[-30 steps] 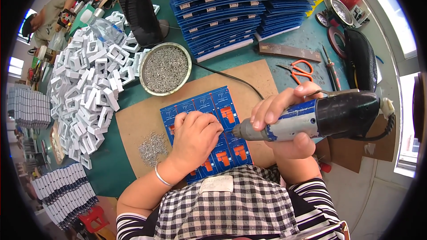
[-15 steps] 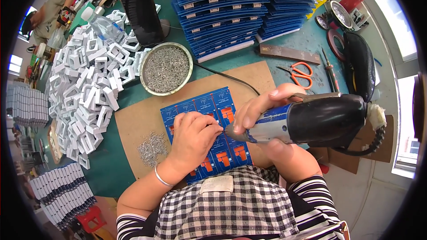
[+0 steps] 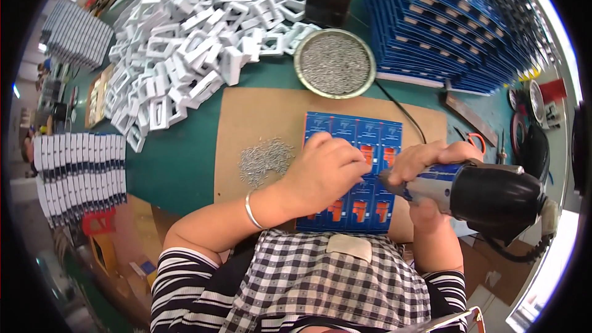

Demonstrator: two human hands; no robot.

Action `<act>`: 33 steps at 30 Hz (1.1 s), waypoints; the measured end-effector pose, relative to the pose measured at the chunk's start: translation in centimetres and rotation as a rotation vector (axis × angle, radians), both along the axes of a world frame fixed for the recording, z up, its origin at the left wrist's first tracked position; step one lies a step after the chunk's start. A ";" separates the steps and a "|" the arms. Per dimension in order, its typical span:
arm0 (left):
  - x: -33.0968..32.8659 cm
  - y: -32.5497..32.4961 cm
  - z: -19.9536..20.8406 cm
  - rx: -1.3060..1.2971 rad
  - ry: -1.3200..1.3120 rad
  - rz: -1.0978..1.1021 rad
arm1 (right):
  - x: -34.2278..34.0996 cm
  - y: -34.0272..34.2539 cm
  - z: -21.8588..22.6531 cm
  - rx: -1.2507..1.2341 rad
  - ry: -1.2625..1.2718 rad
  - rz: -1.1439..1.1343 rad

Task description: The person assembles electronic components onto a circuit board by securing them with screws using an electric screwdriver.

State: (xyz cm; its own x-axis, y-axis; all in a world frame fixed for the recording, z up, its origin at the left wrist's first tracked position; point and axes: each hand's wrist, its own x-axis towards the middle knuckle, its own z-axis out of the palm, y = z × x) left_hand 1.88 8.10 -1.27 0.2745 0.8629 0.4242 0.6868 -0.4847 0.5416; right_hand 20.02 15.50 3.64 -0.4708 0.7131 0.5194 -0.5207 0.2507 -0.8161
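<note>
Blue rectangular circuit-board panel with orange parts (image 3: 370, 192) lies on a tan cardboard sheet (image 3: 240, 117), its near edge by a black-and-white checked apron (image 3: 308, 271). The likeliest trouble is a skid: the blue, silver and black power driver (image 3: 496, 197) points its nose just beside the fingertips of the left hand (image 3: 330, 172), so a bit jumping aside could nick a finger or scratch the board. Uneven pressure might also shift the panel. The panel sits beneath the left hand, which covers its left-middle part, and the driver's nose is over its right side. The right hand (image 3: 422, 159) is wrapped round the driver body. The left fingers are bunched; whether they pinch anything small cannot be told.
</note>
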 end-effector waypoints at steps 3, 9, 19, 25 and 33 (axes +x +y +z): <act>-4.1 -1.3 0.9 0.067 0.095 0.189 | -0.3 0.2 -0.2 0.045 -0.037 -0.019; -10.3 -2.6 1.4 0.007 0.410 0.293 | 0.4 2.3 -0.9 -0.291 0.035 -0.213; -9.3 -1.1 2.3 0.036 0.832 0.106 | 3.2 0.8 1.0 -0.179 0.257 -0.208; -8.0 -0.1 2.9 -0.159 0.498 0.203 | 6.2 0.2 1.5 -0.094 0.237 -0.400; 2.0 2.0 1.5 -0.246 -0.103 -0.042 | 6.4 -0.3 0.6 -0.225 0.309 -0.411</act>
State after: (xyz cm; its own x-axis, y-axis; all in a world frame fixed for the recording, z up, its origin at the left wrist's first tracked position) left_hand 3.89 10.10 0.26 0.2783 0.9324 0.2308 0.6045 -0.3568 0.7123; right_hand 26.46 15.24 4.20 0.0196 0.9149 0.4032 -0.6403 0.3212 -0.6978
